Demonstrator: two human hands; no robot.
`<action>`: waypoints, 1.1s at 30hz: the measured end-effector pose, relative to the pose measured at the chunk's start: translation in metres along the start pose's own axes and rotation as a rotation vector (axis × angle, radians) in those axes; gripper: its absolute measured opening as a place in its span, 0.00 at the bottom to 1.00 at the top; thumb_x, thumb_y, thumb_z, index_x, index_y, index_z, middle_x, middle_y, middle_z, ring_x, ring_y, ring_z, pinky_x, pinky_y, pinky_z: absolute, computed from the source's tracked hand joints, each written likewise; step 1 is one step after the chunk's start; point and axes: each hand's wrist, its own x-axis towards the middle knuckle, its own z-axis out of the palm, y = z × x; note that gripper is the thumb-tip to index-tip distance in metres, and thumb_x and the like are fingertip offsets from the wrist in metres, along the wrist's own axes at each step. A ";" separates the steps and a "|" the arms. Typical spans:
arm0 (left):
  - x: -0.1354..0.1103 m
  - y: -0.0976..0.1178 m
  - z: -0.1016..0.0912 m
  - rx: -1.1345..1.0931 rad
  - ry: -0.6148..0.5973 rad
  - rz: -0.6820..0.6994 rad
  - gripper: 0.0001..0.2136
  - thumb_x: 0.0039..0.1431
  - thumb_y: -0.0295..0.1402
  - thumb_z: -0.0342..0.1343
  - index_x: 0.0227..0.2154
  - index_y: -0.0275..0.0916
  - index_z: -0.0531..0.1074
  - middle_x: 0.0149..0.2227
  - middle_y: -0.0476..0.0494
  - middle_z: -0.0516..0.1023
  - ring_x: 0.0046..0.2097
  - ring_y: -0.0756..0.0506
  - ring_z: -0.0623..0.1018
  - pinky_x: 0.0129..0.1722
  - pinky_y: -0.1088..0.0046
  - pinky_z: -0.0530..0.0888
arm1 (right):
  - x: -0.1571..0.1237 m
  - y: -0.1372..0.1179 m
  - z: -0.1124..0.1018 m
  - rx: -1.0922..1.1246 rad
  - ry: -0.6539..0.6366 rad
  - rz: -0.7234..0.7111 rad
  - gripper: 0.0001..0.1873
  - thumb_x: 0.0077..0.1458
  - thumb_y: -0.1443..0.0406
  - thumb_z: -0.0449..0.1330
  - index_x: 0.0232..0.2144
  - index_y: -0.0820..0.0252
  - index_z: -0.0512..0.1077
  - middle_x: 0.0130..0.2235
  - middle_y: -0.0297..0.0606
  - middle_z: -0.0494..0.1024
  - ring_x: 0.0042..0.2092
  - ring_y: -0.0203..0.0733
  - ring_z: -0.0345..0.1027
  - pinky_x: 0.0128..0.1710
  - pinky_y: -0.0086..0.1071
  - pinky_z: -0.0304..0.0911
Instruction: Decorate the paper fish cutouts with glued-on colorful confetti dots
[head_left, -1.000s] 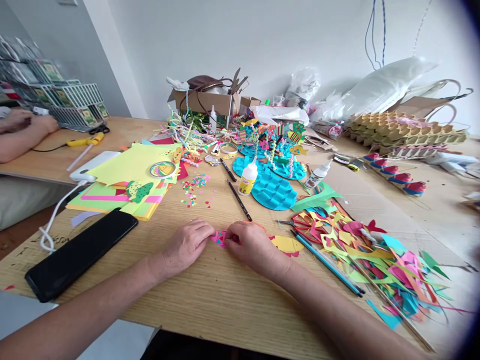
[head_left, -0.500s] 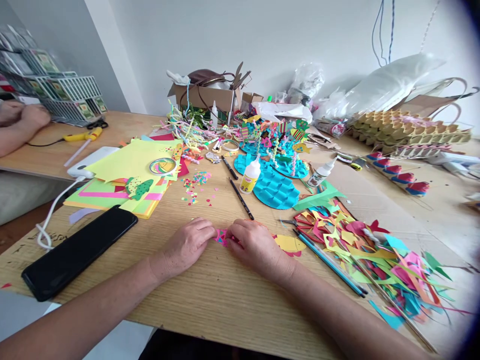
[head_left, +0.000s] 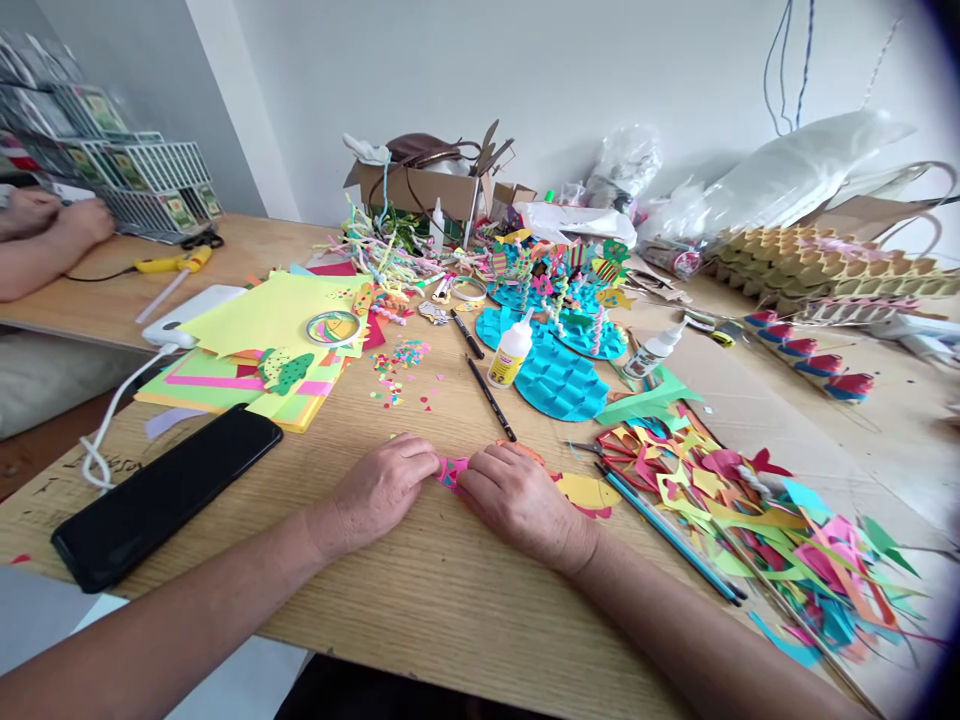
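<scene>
Hands hardly moved: left hand and right hand each keep a closed fingertip grip on the small pink patterned paper piece lying on the wooden table; uneven pull could tear it.

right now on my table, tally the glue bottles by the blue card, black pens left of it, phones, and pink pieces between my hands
glue bottles: 2
black pens: 2
phone: 1
pink piece: 1
total: 6
</scene>
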 end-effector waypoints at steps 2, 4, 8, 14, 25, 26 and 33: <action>0.000 0.000 0.000 0.001 -0.001 0.001 0.13 0.54 0.16 0.41 0.30 0.35 0.68 0.28 0.47 0.68 0.34 0.48 0.67 0.35 0.74 0.67 | 0.000 0.000 0.000 -0.004 -0.005 0.001 0.13 0.59 0.69 0.47 0.25 0.63 0.67 0.26 0.35 0.67 0.28 0.36 0.54 0.29 0.32 0.47; -0.001 -0.001 0.000 0.006 -0.005 0.000 0.13 0.54 0.16 0.41 0.30 0.36 0.68 0.28 0.47 0.68 0.34 0.48 0.67 0.35 0.74 0.66 | 0.001 0.000 0.000 -0.010 -0.006 0.001 0.14 0.59 0.69 0.46 0.25 0.63 0.67 0.26 0.35 0.67 0.28 0.36 0.54 0.29 0.32 0.47; -0.001 -0.001 0.000 0.009 -0.006 -0.005 0.13 0.53 0.16 0.41 0.29 0.36 0.68 0.27 0.47 0.68 0.33 0.48 0.67 0.34 0.74 0.66 | 0.001 -0.001 0.001 -0.021 -0.017 0.002 0.14 0.59 0.70 0.46 0.24 0.63 0.67 0.26 0.35 0.67 0.28 0.36 0.54 0.29 0.32 0.47; 0.000 0.000 -0.001 -0.010 -0.004 -0.009 0.14 0.51 0.15 0.40 0.29 0.35 0.68 0.28 0.46 0.69 0.34 0.48 0.68 0.34 0.73 0.67 | 0.000 0.000 0.002 -0.016 -0.032 0.009 0.13 0.58 0.69 0.47 0.24 0.63 0.67 0.26 0.35 0.67 0.28 0.36 0.55 0.29 0.32 0.47; -0.001 0.000 -0.001 -0.028 -0.002 -0.011 0.14 0.52 0.15 0.40 0.30 0.36 0.68 0.29 0.46 0.69 0.35 0.48 0.68 0.35 0.73 0.67 | -0.002 0.000 0.003 -0.037 -0.041 -0.004 0.13 0.59 0.69 0.46 0.25 0.63 0.66 0.27 0.36 0.67 0.29 0.36 0.56 0.29 0.32 0.46; -0.001 0.000 -0.001 -0.028 -0.005 -0.013 0.14 0.52 0.15 0.40 0.30 0.36 0.68 0.29 0.46 0.69 0.35 0.48 0.68 0.35 0.74 0.67 | -0.002 0.000 0.004 -0.039 -0.043 -0.003 0.12 0.59 0.69 0.46 0.25 0.63 0.66 0.27 0.36 0.67 0.29 0.36 0.55 0.29 0.32 0.46; 0.001 0.000 -0.001 -0.018 -0.018 -0.016 0.13 0.53 0.16 0.40 0.30 0.35 0.68 0.30 0.46 0.70 0.36 0.47 0.69 0.36 0.73 0.67 | -0.003 0.000 0.004 -0.044 -0.049 0.001 0.11 0.58 0.70 0.47 0.25 0.62 0.65 0.27 0.35 0.67 0.29 0.37 0.55 0.29 0.33 0.46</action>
